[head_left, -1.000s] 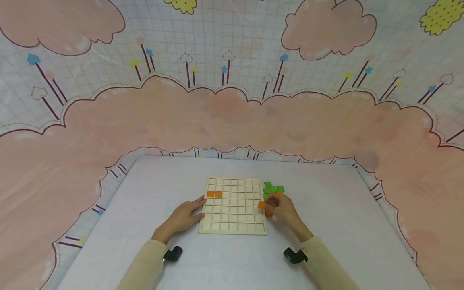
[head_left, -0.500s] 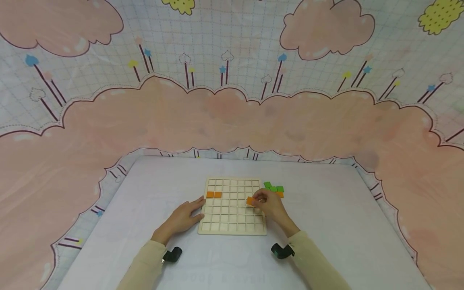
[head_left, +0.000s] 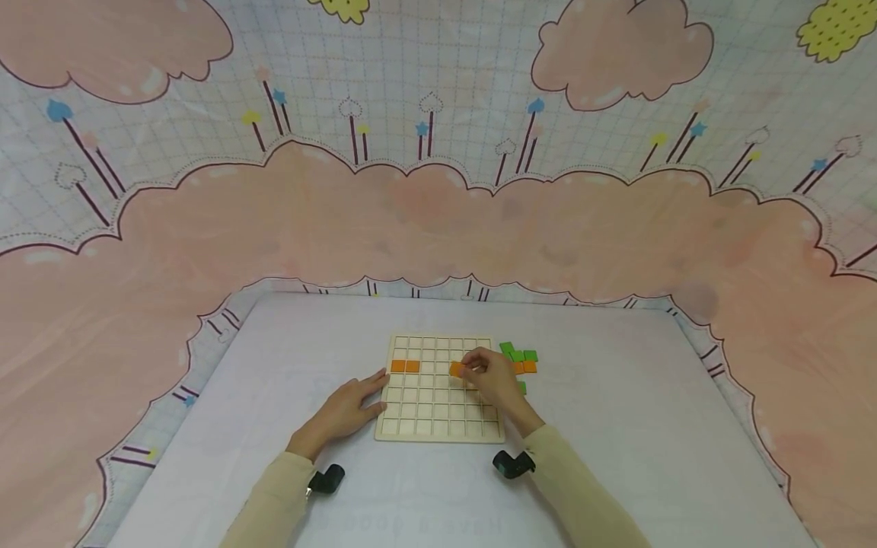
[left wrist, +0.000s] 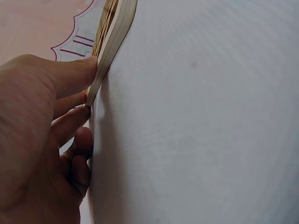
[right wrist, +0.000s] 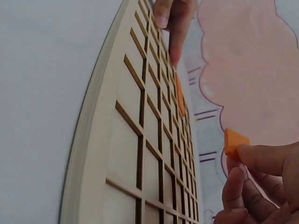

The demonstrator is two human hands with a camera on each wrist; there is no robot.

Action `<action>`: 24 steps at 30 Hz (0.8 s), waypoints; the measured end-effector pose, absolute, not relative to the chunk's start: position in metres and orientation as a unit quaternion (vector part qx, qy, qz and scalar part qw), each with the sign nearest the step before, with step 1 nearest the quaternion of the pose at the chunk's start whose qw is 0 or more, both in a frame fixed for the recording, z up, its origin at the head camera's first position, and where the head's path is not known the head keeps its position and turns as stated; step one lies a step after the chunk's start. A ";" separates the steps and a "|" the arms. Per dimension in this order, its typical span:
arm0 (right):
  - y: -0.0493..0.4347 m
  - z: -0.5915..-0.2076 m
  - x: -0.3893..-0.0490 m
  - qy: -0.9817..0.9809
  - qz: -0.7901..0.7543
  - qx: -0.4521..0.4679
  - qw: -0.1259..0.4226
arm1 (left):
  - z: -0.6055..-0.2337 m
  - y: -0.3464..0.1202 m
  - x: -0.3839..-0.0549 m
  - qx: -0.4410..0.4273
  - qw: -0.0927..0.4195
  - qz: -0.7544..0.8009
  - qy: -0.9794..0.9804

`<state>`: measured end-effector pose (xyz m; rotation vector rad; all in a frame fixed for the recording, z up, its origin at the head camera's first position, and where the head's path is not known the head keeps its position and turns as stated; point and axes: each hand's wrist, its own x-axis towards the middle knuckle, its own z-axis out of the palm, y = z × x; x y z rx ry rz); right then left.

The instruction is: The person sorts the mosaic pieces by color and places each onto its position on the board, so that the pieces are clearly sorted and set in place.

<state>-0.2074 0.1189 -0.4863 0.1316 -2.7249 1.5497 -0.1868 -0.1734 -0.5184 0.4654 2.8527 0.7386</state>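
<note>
A pale wooden grid board [head_left: 435,440] lies on the white table, with two orange tiles [head_left: 405,367] side by side in its left cells. Along the board's left edge rests my left hand [head_left: 349,407], its thumb and fingertips touching the rim [left wrist: 114,39]. My right hand [head_left: 495,380] is above the right half of the board. Between thumb and fingers it pinches a square orange tile [right wrist: 235,142], held above the cells in the right wrist view.
Right of the board lie several green tiles [head_left: 518,355] and orange tiles [head_left: 529,367], partly hidden by my right hand. A patterned cloth [head_left: 438,228] with clouds hangs behind the table [head_left: 617,396].
My right hand has carried the orange tile leftward from the board's right edge to over its inner cells. More loose tiles show on the right. The left hand stays put.
</note>
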 end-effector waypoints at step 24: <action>0.085 -0.496 -0.232 -0.861 0.506 0.016 -0.049 | -0.517 -0.174 -0.186 0.169 0.083 0.259 0.947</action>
